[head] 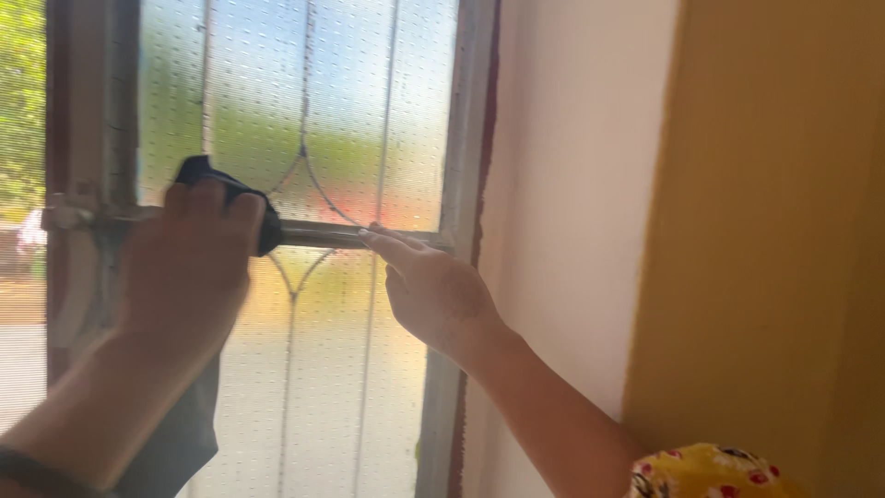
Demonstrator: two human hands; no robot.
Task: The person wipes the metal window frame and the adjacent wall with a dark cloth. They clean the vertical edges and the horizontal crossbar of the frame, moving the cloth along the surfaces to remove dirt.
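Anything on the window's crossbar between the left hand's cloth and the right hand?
Nothing visible. The left hand presses the dark cloth on the crossbar; the stretch of bar up to the right hand is bare, and that hand's fingers rest on the bar.

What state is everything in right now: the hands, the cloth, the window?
Left hand: closed on the dark cloth, pressing it to the bar.
Dark cloth: bunched on the bar, its tail hanging down.
Right hand: open, fingertips on the bar.
Metal bar: level across the pane.
Window pane: frosted, dotted, unbroken.
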